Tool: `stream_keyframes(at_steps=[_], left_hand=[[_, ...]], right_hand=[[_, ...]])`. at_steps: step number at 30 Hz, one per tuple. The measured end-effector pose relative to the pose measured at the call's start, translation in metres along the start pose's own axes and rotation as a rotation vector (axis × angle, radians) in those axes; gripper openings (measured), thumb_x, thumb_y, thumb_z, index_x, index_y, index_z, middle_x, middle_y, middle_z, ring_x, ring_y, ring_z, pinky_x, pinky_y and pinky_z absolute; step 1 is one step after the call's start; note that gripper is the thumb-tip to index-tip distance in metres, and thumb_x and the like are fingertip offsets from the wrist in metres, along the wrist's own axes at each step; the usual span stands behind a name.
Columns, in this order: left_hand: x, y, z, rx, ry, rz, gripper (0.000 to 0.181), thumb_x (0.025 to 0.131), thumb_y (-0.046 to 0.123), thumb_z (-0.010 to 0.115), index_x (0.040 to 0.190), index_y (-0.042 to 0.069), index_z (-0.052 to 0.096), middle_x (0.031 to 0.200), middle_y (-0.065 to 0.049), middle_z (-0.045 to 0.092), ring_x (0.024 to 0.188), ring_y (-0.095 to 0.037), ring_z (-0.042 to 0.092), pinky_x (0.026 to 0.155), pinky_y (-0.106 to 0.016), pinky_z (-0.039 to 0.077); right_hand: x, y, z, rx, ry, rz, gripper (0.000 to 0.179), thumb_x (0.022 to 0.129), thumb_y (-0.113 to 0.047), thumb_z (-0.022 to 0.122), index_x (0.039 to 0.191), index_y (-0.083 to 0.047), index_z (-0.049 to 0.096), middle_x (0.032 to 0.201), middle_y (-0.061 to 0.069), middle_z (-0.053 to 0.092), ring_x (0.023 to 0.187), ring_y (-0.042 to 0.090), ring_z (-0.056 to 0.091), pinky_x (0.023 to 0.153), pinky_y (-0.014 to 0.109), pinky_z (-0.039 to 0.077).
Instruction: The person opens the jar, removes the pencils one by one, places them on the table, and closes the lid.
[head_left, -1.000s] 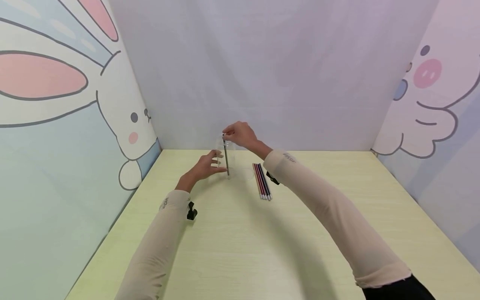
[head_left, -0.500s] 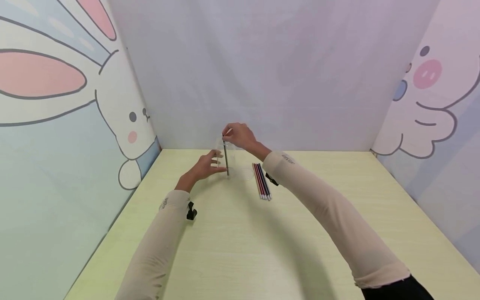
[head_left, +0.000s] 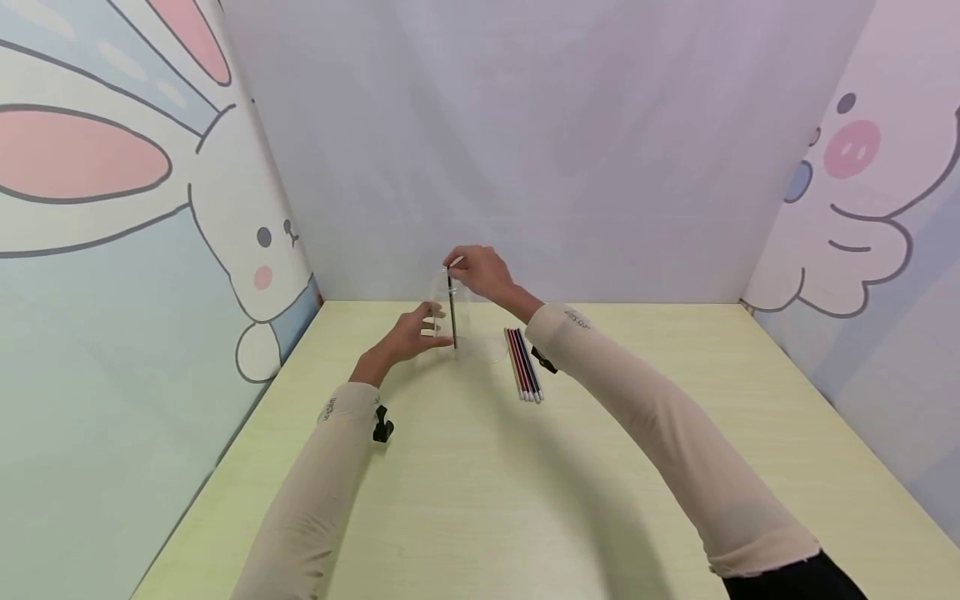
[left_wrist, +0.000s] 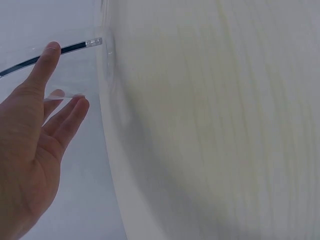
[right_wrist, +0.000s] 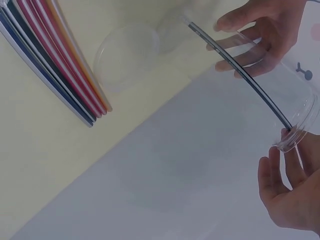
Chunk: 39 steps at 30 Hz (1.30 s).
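A clear jar (head_left: pixel 462 317) stands upright near the table's back edge. My left hand (head_left: pixel 405 335) holds it from the left, thumb in front and fingers behind the wall. One dark pencil (head_left: pixel 453 312) stands inside the jar, slightly tilted, its white end down by the base, as the left wrist view also shows for the pencil (left_wrist: pixel 75 48). At the jar's mouth my right hand (head_left: pixel 482 271) pinches the pencil's upper end. In the right wrist view the right fingertips (right_wrist: pixel 287 137) meet the pencil beside the rim.
Right of the jar lies a clear round lid (right_wrist: pixel 125 56), flat on the table (head_left: pixel 480 483). Beyond it is a row of several colored pencils (head_left: pixel 523 364), side by side with white ends toward me. A pale wall (head_left: pixel 600 167) rises behind the table.
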<state>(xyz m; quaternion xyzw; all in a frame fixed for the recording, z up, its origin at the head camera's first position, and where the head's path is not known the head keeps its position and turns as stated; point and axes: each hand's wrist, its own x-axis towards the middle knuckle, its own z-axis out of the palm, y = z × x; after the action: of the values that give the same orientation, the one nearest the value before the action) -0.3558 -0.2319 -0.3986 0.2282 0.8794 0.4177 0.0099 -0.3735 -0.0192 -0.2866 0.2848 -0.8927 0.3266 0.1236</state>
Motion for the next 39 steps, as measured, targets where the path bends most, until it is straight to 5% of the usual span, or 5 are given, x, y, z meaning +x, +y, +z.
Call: stream_keyframes(at_steps=[39], left_hand=[[0.001, -0.005, -0.004, 0.030, -0.021, 0.023, 0.068, 0.094, 0.020, 0.081, 0.145, 0.000, 0.040, 0.153, -0.025, 0.047, 0.135, -0.042, 0.055, 0.104, -0.051, 0.056]], right_hand=[[0.031, -0.013, -0.087, 0.072, 0.223, -0.064, 0.022, 0.105, -0.014, 0.065, 0.124, -0.006, 0.072, 0.119, 0.012, 0.075, 0.106, 0.022, 0.072, 0.089, 0.038, 0.061]])
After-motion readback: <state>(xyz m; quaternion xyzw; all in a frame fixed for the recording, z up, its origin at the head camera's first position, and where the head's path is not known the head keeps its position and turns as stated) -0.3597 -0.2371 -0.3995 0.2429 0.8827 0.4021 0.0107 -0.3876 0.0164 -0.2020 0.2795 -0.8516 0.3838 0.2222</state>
